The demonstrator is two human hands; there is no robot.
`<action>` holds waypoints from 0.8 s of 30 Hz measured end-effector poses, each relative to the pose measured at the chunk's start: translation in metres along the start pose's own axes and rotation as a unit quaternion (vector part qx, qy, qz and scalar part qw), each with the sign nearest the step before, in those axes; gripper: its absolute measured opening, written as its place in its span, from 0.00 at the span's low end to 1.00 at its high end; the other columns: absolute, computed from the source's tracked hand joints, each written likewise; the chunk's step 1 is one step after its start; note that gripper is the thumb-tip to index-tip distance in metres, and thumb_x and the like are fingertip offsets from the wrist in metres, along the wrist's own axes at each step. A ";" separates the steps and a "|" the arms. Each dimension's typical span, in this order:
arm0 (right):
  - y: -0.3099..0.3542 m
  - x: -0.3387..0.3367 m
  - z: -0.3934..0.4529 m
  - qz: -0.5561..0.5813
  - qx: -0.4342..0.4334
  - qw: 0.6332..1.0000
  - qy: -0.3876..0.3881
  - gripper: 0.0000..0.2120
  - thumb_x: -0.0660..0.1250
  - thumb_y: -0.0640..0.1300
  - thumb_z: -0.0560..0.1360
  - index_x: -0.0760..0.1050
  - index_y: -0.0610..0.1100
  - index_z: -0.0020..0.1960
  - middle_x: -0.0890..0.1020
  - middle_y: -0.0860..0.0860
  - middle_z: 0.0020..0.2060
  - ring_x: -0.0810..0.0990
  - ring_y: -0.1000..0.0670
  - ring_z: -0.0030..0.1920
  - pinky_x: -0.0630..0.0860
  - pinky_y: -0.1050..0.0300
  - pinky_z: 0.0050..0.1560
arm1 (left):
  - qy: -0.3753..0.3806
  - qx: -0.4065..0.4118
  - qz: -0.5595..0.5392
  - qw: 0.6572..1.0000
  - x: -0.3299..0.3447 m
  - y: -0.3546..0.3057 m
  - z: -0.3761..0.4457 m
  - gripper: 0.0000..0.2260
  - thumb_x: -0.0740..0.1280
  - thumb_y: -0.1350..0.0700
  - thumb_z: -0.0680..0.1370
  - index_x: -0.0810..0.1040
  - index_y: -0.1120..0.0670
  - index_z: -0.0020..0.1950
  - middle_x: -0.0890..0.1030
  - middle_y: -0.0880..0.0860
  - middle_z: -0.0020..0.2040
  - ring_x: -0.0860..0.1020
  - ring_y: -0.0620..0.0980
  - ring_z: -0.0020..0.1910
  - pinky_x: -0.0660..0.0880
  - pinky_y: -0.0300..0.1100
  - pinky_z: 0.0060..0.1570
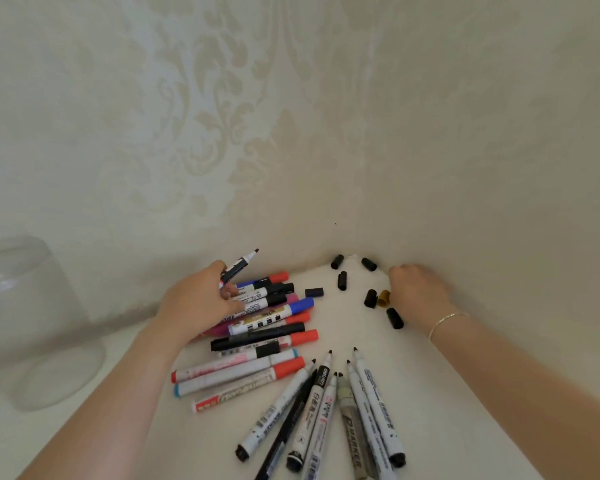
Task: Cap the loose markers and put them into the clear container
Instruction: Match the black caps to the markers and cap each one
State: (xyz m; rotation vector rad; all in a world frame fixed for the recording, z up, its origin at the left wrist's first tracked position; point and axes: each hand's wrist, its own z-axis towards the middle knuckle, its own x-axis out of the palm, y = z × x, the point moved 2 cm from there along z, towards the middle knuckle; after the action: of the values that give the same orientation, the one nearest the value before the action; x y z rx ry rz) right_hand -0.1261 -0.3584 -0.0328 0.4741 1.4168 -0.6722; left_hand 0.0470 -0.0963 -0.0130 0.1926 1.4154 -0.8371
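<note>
Nearest me lay a fan of uncapped markers [329, 414], tips pointing away toward the corner, barrels spreading back toward my body. Just beyond them, to the left, sat a heap of capped markers [257, 337], red, blue and black caps mostly facing right, stacked roughly parallel on the white tabletop [440, 403].

My left hand [201, 303] rested on the far end of that heap, fingers curled around one uncapped marker [238, 266], its dark tip raised up and away toward the wall. My right hand [418, 289] was down among the loose caps in the corner, knuckles toward me; fingers bent under, and I could not tell whether they were pinching anything. A tan cap [383, 298] lay touching that hand, a black cap [370, 298] just beside it. More black caps [342, 280] were scattered near the corner, apart from one another, one dark cap [314, 292] closer to the heap. A thin bracelet [447, 322] sat on my right wrist.

Far left, the clear container [32, 323] stood well apart from the markers, against the patterned wall [222, 133].
</note>
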 end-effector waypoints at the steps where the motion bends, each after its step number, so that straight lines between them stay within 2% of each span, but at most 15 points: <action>1: 0.001 -0.001 0.002 -0.005 0.002 1.000 0.003 0.10 0.58 0.37 0.77 0.71 0.41 0.58 0.76 0.45 0.55 0.75 0.45 0.55 0.70 0.56 0.46 | -0.001 0.004 -0.004 1.000 0.002 -0.001 0.000 0.17 0.74 0.49 0.70 0.64 0.48 0.39 0.81 0.40 0.44 0.79 0.47 0.44 0.72 0.42 0.39; 3: 0.002 -0.003 0.005 0.008 0.013 1.000 0.010 0.10 0.58 0.37 0.77 0.72 0.40 0.57 0.76 0.44 0.55 0.76 0.44 0.54 0.70 0.57 0.46 | -0.008 0.015 -0.013 1.000 0.006 -0.002 -0.002 0.16 0.73 0.51 0.71 0.63 0.47 0.39 0.80 0.41 0.44 0.77 0.45 0.42 0.69 0.41 0.36; 5: 0.002 -0.006 0.008 0.024 0.024 0.999 0.019 0.10 0.58 0.36 0.76 0.72 0.39 0.56 0.77 0.43 0.55 0.76 0.44 0.49 0.70 0.56 0.45 | -0.018 0.029 -0.021 0.999 0.009 -0.006 -0.004 0.15 0.71 0.52 0.73 0.63 0.46 0.39 0.79 0.42 0.44 0.76 0.44 0.39 0.67 0.41 0.35; 7: 0.002 -0.008 0.009 0.029 0.030 0.999 0.026 0.08 0.58 0.37 0.76 0.71 0.40 0.55 0.77 0.43 0.54 0.72 0.46 0.44 0.70 0.56 0.44 | -0.035 0.053 -0.014 0.998 0.009 -0.014 -0.007 0.14 0.70 0.50 0.74 0.64 0.47 0.40 0.75 0.44 0.43 0.75 0.47 0.39 0.67 0.43 0.35; 10: 0.001 -0.011 0.010 0.035 0.041 0.998 0.032 0.07 0.60 0.40 0.76 0.70 0.41 0.53 0.78 0.44 0.52 0.72 0.46 0.43 0.71 0.56 0.44 | -0.034 0.088 0.034 0.995 0.007 -0.030 -0.014 0.12 0.69 0.49 0.76 0.65 0.50 0.47 0.67 0.47 0.45 0.72 0.47 0.37 0.63 0.40 0.31; 13: 0.001 -0.010 0.011 0.057 0.053 0.996 0.034 0.08 0.61 0.40 0.75 0.71 0.40 0.54 0.78 0.44 0.51 0.73 0.45 0.44 0.72 0.56 0.44 | -0.010 0.090 0.036 0.995 0.008 -0.040 -0.016 0.11 0.67 0.50 0.77 0.68 0.52 0.52 0.66 0.49 0.49 0.72 0.48 0.39 0.63 0.40 0.32; 16: -0.003 -0.005 0.009 0.088 0.065 0.994 0.020 0.10 0.60 0.37 0.75 0.73 0.40 0.55 0.77 0.43 0.51 0.77 0.44 0.47 0.74 0.56 0.44 | 0.008 0.090 -0.006 0.996 0.010 -0.050 -0.021 0.10 0.65 0.49 0.78 0.66 0.52 0.45 0.68 0.50 0.45 0.71 0.49 0.39 0.65 0.41 0.35; 18: -0.007 -0.003 0.008 0.108 0.064 0.992 0.005 0.11 0.60 0.36 0.75 0.74 0.41 0.56 0.77 0.44 0.52 0.78 0.44 0.49 0.76 0.55 0.47 | 0.044 0.076 -0.078 0.993 0.010 -0.055 -0.026 0.13 0.65 0.45 0.78 0.66 0.51 0.41 0.70 0.48 0.40 0.70 0.47 0.36 0.64 0.40 0.34; 21: -0.012 -0.002 0.008 0.149 0.049 0.987 -0.013 0.13 0.60 0.37 0.76 0.76 0.43 0.59 0.77 0.44 0.56 0.78 0.43 0.53 0.76 0.55 0.52 | 0.119 0.056 -0.192 0.972 0.013 -0.061 -0.033 0.16 0.60 0.38 0.77 0.70 0.50 0.46 0.71 0.48 0.37 0.70 0.44 0.35 0.66 0.39 0.36; 24: -0.017 -0.003 0.005 0.222 0.029 0.973 -0.053 0.12 0.62 0.37 0.76 0.79 0.42 0.57 0.79 0.45 0.55 0.78 0.46 0.51 0.74 0.58 0.48 | 0.165 0.049 -0.271 0.947 0.015 -0.067 -0.038 0.15 0.58 0.38 0.78 0.70 0.49 0.46 0.70 0.46 0.34 0.68 0.39 0.26 0.66 0.36 0.31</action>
State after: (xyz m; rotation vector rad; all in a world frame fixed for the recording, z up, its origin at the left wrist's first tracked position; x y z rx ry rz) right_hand -0.1342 -0.3738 -0.0275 0.7607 1.1392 -0.3698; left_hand -0.0249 -0.1278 -0.0102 0.0120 1.7768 -1.3775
